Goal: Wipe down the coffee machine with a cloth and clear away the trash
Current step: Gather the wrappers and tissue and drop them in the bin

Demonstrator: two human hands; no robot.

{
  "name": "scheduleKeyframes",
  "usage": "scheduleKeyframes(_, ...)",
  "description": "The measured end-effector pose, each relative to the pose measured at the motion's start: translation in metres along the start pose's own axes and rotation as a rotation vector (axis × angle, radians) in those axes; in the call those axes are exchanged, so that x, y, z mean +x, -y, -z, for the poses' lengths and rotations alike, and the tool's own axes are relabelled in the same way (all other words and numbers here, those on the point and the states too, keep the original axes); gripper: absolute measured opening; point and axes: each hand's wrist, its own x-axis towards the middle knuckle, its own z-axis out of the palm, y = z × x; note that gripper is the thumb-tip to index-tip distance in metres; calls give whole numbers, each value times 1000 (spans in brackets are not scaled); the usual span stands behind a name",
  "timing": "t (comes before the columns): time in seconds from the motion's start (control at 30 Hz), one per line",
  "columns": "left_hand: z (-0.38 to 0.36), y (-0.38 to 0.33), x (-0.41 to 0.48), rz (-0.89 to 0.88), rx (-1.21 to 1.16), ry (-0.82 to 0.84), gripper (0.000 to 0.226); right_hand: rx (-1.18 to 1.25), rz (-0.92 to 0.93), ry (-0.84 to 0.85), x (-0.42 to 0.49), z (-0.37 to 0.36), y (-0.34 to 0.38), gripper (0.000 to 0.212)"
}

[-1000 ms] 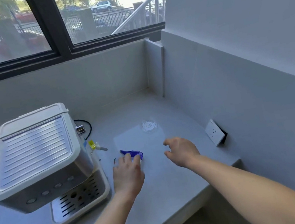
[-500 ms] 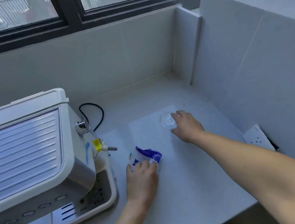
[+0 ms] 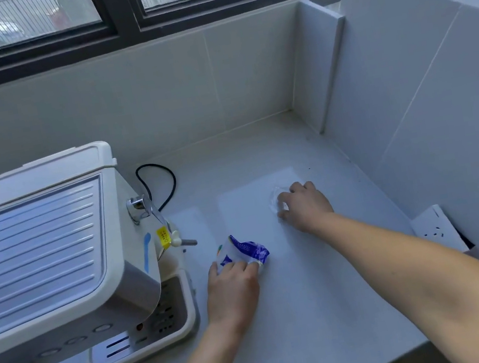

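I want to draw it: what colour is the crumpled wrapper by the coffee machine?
The wrapper is white with blue print; head view shows it.

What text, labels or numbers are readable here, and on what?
No text is readable.
Yellow tag on the coffee machine: dark print, too small.
Blue-and-white wrapper held by the left hand: print blurred.
Clear plastic piece in the right hand: no print visible.

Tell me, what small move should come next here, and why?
Probably lift both hands, raising the trash off the countertop: the left hand pinches the crumpled blue-and-white wrapper, the right hand curls round the clear plastic piece, and both lie on the surface beside the coffee machine.
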Motion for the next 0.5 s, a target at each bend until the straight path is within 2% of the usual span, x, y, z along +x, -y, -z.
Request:
scheduleKeyframes(0.1,0,1,2,13,-37,18,25,97,-30,39,-10,2,2,45)
scheduleKeyframes(0.2,-1,3,1,36,-46,63,36,178,-64,34,-23,0,3,43)
scheduleKeyframes(0.37,10,4,-5,31,-53,84,42,31,-52,29,-51,-4,5,51)
scheduleKeyframes(0.5,20,4,-14,17,-79,51,41,105,-46,12,-77,-11,8,57)
